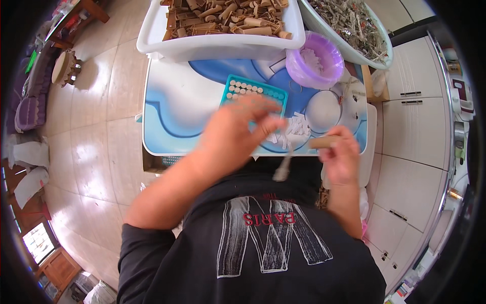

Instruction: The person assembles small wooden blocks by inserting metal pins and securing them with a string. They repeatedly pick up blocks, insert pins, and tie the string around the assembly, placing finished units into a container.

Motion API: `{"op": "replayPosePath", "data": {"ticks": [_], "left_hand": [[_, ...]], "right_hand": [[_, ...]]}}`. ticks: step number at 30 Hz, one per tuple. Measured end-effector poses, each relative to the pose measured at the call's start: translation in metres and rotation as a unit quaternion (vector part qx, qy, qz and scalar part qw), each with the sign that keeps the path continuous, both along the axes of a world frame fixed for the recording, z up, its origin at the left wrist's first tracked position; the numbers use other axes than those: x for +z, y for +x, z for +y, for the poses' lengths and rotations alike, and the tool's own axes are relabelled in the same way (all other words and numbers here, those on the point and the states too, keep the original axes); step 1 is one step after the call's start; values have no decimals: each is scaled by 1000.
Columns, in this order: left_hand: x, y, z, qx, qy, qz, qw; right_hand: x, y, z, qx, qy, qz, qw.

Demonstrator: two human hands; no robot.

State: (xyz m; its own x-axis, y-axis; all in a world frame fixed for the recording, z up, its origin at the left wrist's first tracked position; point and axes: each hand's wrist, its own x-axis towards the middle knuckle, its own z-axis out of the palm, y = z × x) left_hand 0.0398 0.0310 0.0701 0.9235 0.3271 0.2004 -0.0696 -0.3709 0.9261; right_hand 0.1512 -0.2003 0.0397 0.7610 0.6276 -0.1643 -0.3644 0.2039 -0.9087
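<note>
My left hand [243,124] is blurred over the near side of a teal tray [284,97], its thumb and fingers apart. Rows of small round pale pieces [245,86] stand upright in the tray's holes. Just below my left thumb hangs a thin, blurred beige strip [283,167] with a thicker lower end; whether anything holds it cannot be made out. On the right, my right hand [342,154] is closed around a short brown cardboard tube [324,142], held level above the table's front edge. Between the hands lies a pile of white paper strips [298,127].
A white tub [217,48] full of brown tube pieces stands at the far side. Beside it are a purple-lined bowl [309,76] and a pale tub [387,50] of tangled scraps. A round white disc [324,110] lies on the blue-and-white table [172,114]. White cabinets [412,126] line the right.
</note>
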Motion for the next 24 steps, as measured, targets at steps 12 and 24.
{"op": "replayPosePath", "data": {"ticks": [12, 24], "left_hand": [[54, 122, 182, 217, 419, 102, 876], [77, 192, 158, 152, 486, 206, 836]], "right_hand": [[-12, 89, -218, -383, -396, -128, 825], [-97, 95, -194, -235, -527, -83, 813]]}}
